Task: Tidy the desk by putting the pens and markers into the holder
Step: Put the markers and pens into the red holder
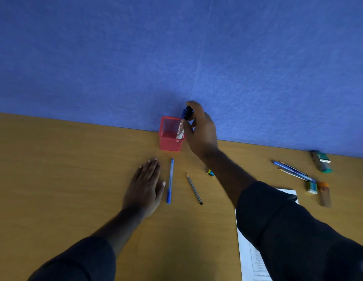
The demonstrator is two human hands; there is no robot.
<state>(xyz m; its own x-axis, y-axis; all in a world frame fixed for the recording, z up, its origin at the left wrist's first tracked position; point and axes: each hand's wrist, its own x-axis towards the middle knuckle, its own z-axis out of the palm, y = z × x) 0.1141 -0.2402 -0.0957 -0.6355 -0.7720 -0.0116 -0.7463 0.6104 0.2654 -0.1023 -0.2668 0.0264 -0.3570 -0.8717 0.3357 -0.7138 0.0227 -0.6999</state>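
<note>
A red mesh holder (169,139) stands on the wooden desk against the blue partition. My right hand (201,130) grips a marker (183,122) with a dark cap and white barrel, its lower end inside the holder's right side. My left hand (145,185) lies flat on the desk, fingers together, holding nothing. A blue pen (170,181) lies just right of that hand. A grey pencil (194,189) lies farther right. Several blue pens and pencils (293,171) lie in a bunch at the far right.
A small yellow and blue eraser (210,172) peeks out beside my right forearm. At the far right lie a green-capped tube (321,160), a boxed eraser (312,187) and an orange-capped tube (324,194). A printed sheet (247,256) lies under my right sleeve.
</note>
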